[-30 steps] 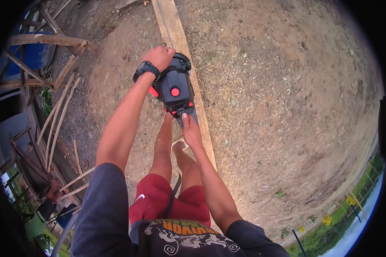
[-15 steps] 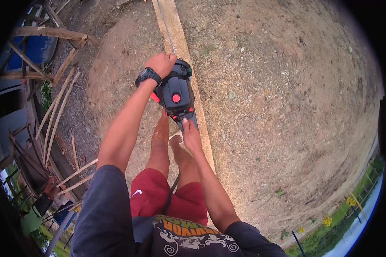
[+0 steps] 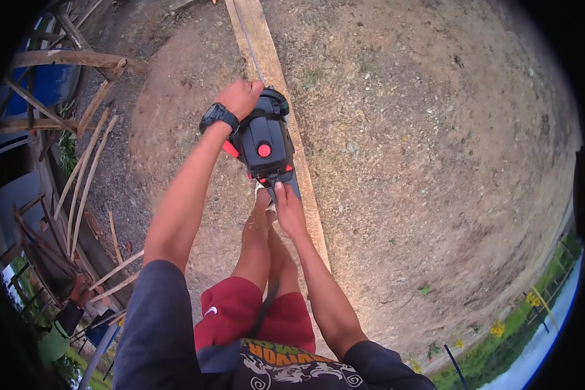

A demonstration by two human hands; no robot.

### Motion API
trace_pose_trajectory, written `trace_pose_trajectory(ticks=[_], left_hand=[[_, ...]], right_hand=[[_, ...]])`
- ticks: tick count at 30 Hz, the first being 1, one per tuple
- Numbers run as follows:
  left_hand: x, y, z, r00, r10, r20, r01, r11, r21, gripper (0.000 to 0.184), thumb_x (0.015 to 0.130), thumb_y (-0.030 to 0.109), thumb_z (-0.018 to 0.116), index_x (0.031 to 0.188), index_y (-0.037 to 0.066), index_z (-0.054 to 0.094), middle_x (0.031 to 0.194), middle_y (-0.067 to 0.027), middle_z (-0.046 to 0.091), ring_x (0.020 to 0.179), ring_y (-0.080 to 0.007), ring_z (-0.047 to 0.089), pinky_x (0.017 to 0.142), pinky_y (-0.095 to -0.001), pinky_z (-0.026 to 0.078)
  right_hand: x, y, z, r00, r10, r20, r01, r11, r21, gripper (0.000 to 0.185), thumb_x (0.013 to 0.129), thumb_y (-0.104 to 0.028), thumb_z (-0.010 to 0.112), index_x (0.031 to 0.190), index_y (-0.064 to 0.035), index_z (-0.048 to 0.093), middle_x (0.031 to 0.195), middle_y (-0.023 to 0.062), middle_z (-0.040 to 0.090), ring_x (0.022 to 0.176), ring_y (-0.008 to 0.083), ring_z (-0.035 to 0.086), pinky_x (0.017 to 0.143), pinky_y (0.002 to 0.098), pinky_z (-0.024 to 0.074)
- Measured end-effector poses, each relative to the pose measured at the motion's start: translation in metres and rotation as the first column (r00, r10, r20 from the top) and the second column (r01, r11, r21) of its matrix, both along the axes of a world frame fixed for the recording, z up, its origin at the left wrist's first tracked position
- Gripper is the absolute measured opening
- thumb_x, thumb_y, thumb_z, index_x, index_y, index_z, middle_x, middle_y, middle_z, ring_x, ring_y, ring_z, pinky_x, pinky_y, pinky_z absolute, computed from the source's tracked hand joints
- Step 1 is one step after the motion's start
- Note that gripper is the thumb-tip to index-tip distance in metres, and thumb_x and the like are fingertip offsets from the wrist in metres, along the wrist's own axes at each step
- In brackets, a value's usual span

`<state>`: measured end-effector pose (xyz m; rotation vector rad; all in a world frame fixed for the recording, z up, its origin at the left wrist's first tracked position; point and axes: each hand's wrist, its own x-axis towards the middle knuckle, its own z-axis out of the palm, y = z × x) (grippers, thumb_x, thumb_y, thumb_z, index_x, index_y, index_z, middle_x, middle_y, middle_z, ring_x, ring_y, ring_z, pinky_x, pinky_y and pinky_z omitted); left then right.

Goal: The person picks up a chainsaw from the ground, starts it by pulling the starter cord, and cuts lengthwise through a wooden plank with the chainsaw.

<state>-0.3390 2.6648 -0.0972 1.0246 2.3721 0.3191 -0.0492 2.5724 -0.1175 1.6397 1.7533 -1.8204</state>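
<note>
Black chainsaw point(image 3: 265, 127) is over the left edge of a long plank point(image 3: 266, 39) — red cap point(image 3: 264, 150) on top. Your left hand point(image 3: 240, 99) is clamped on its front handle point(image 3: 274, 94), your right hand point(image 3: 289, 208) on the rear handle point(image 3: 294, 187), thumb uppermost. Dirt ground point(image 3: 403, 162) all around — thin sticks point(image 3: 99, 151) off left.

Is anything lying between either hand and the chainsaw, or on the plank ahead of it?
Nothing visible: the left hand holds the chainsaw at the front, the right hand at the rear, and the plank ahead shows no loose object.
</note>
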Motion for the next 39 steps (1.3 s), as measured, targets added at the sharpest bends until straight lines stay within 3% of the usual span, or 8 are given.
trace_pose_trajectory(ticks=[4,6,11,13,19,23,31,39], left_hand=[[-0.061,0.029,-0.027,0.999,0.015,-0.031,-0.014,1.0,0.019,0.054,0.095,0.045,0.042,0.104,0.002,0.073,0.103,-0.0313,0.069,0.101,-0.0519,0.064,0.092,-0.0547,0.052],[-0.096,0.044,-0.046,0.974,-0.157,-0.16,0.163,0.986,0.021,0.055,0.096,0.045,0.041,0.106,0.001,0.072,0.107,-0.0314,0.068,0.102,-0.0517,0.064,0.092,-0.0541,0.052],[-0.133,0.074,-0.041,0.993,-0.066,-0.097,0.07,0.997,0.037,0.055,0.097,0.045,0.039,0.106,0.002,0.072,0.114,-0.0313,0.067,0.105,-0.0515,0.063,0.095,-0.0533,0.051],[-0.145,0.078,-0.039,0.949,-0.24,-0.206,0.251,0.967,0.029,0.055,0.096,0.045,0.04,0.107,0.002,0.072,0.113,-0.031,0.067,0.106,-0.0514,0.063,0.097,-0.0537,0.051],[-0.155,0.085,-0.067,0.968,-0.074,-0.238,0.086,0.996,0.04,0.043,0.098,0.042,0.041,0.106,0.017,0.075,0.109,-0.0309,0.069,0.1,-0.0521,0.066,0.095,-0.054,0.052],[-0.148,0.082,-0.053,0.883,-0.349,-0.314,0.359,0.933,-0.027,0.038,0.098,0.037,0.041,0.101,0.016,0.073,0.105,-0.0309,0.069,0.097,-0.052,0.066,0.091,-0.054,0.053],[-0.169,0.089,-0.087,0.951,-0.197,-0.239,0.216,0.975,0.057,0.051,0.097,0.043,0.04,0.108,0.004,0.072,0.111,-0.0316,0.068,0.106,-0.0512,0.063,0.098,-0.0531,0.05],[-0.133,0.079,-0.032,0.99,0.028,-0.136,-0.024,0.999,0.024,0.062,0.094,0.05,0.042,0.108,-0.001,0.074,0.114,-0.0316,0.068,0.109,-0.05,0.065,0.099,-0.0516,0.05]], right_hand=[[-0.051,0.031,-0.018,0.999,0.006,-0.032,-0.005,0.999,0.033,0.059,0.107,-0.054,0.036,0.136,-0.0064,0.057,0.117,0.0327,0.067,0.113,0.054,0.059,0.095,0.0567,0.0459],[-0.077,0.048,-0.016,0.999,0.008,-0.045,-0.006,0.999,0.053,0.058,0.107,-0.053,0.035,0.136,-0.008,0.057,0.117,0.0327,0.067,0.113,0.0543,0.059,0.095,0.0575,0.0457],[-0.118,0.076,-0.027,0.999,0.025,-0.024,-0.023,0.996,0.083,0.06,0.107,-0.055,0.034,0.134,-0.0076,0.058,0.114,0.0326,0.068,0.111,0.0547,0.06,0.095,0.0579,0.0461],[-0.13,0.084,-0.022,0.999,0.04,-0.011,-0.039,0.996,0.079,0.061,0.106,-0.056,0.034,0.133,-0.0073,0.059,0.114,0.0326,0.068,0.11,0.0548,0.06,0.095,0.058,0.0461],[-0.127,0.087,-0.025,0.998,0.018,-0.053,-0.013,0.996,0.085,0.063,0.106,-0.057,0.033,0.129,-0.0048,0.06,0.116,0.0325,0.068,0.112,0.0536,0.061,0.096,0.0578,0.0455],[-0.127,0.086,-0.018,0.999,0.042,0.004,-0.042,0.997,0.061,0.063,0.106,-0.057,0.033,0.13,-0.0049,0.059,0.117,0.0338,0.066,0.113,0.0538,0.06,0.097,0.0573,0.0449],[-0.129,0.087,-0.015,0.998,0.065,0.014,-0.066,0.996,0.065,0.062,0.106,-0.056,0.033,0.133,-0.0058,0.058,0.12,0.0337,0.065,0.116,0.0536,0.059,0.099,0.0571,0.044],[-0.123,0.083,-0.01,0.998,0.047,0.03,-0.048,0.998,0.04,0.064,0.106,-0.055,0.035,0.125,0.0003,0.061,0.114,0.0301,0.068,0.113,0.0486,0.062,0.095,0.0515,0.0454]])
